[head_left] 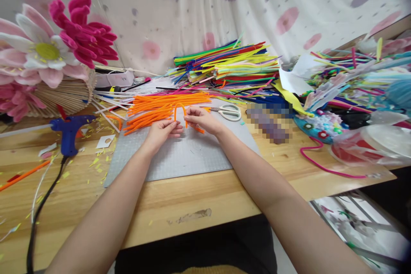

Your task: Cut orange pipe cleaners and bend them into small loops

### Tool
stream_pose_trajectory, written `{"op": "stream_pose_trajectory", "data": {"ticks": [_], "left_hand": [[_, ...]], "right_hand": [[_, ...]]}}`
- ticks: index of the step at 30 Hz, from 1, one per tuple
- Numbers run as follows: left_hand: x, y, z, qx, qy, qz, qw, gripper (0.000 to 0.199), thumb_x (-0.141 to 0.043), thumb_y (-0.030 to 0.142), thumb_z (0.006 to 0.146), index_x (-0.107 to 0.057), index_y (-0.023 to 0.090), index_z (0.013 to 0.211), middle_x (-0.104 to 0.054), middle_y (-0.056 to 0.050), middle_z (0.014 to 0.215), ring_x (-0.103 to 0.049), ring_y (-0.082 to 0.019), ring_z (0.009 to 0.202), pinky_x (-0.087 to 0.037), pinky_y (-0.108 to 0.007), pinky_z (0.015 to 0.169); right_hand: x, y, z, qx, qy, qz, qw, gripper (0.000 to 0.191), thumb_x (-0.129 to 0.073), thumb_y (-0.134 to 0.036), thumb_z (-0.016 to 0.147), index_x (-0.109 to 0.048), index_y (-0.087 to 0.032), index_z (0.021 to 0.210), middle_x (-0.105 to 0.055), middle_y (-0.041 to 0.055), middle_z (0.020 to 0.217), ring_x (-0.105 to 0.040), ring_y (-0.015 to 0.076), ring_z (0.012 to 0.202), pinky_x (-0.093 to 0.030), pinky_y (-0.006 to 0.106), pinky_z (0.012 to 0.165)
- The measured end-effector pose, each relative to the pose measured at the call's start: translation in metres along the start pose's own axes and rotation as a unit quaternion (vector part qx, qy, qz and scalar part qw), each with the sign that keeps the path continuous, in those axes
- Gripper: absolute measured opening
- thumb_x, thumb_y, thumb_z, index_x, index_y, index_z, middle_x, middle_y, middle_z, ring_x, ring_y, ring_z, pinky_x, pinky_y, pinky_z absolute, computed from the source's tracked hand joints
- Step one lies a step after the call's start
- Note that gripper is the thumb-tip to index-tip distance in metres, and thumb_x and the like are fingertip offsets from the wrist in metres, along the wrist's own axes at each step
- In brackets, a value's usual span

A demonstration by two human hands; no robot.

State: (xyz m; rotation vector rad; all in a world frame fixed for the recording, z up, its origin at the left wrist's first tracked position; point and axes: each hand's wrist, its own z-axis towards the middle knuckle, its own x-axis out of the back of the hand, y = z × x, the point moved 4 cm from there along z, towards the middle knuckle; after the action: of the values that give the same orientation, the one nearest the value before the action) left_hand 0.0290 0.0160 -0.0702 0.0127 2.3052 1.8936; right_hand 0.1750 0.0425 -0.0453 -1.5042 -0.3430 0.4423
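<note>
An orange pipe cleaner (180, 104) is bent into an upside-down U above the grey cutting mat (192, 162). My left hand (164, 134) pinches its left end, and my right hand (203, 120) grips its right side, a short way from the left. Behind my hands, a pile of straight orange pipe cleaners (150, 109) lies across the back of the mat. Scissors with pale handles (230, 112) rest just beyond my right hand.
A blue glue gun (71, 132) with a black cord stands at the left, below fuzzy flowers (48, 51). Bundles of coloured pipe cleaners (227, 64) line the back. At the right are a blue decorated piece (316, 126) and a plastic-wrapped container (369, 145).
</note>
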Motion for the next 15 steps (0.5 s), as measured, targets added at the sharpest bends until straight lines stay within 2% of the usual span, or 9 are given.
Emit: {"op": "stream_pose_trajectory", "data": {"ticks": [3,6,15], "left_hand": [[-0.0063,-0.0015,-0.0026,0.013,-0.027,-0.016,0.999,0.027,-0.070,0.032,0.064,-0.067,0.012,0.082,-0.070,-0.009,0.080,-0.067,-0.017,0.072,-0.055,-0.028,0.064],[-0.0106,-0.0033,-0.0048,0.024,-0.049,-0.029,0.998,0.024,-0.070,0.029,0.065,-0.067,0.012,0.082,-0.070,-0.008,0.079,-0.067,-0.017,0.072,-0.055,-0.027,0.063],[-0.0116,-0.0033,-0.0064,0.044,-0.061,-0.026,0.997,0.021,-0.069,0.027,0.067,-0.067,0.011,0.080,-0.070,-0.010,0.080,-0.067,-0.017,0.075,-0.055,-0.028,0.065]], "right_hand": [[-0.0069,0.0026,0.0034,0.022,-0.002,-0.056,0.998,0.018,-0.061,-0.029,0.067,-0.048,-0.017,0.065,-0.046,-0.0060,0.055,-0.041,0.0055,0.049,-0.030,0.019,0.045],[-0.0099,0.0054,0.0065,0.042,0.010,-0.064,0.997,0.016,-0.059,-0.028,0.067,-0.048,-0.017,0.064,-0.048,-0.0053,0.058,-0.044,0.0065,0.053,-0.035,0.020,0.051],[-0.0105,0.0066,0.0065,0.026,0.029,-0.056,0.998,0.015,-0.059,-0.028,0.067,-0.049,-0.017,0.067,-0.049,-0.0053,0.060,-0.046,0.0072,0.056,-0.038,0.020,0.054]]}}
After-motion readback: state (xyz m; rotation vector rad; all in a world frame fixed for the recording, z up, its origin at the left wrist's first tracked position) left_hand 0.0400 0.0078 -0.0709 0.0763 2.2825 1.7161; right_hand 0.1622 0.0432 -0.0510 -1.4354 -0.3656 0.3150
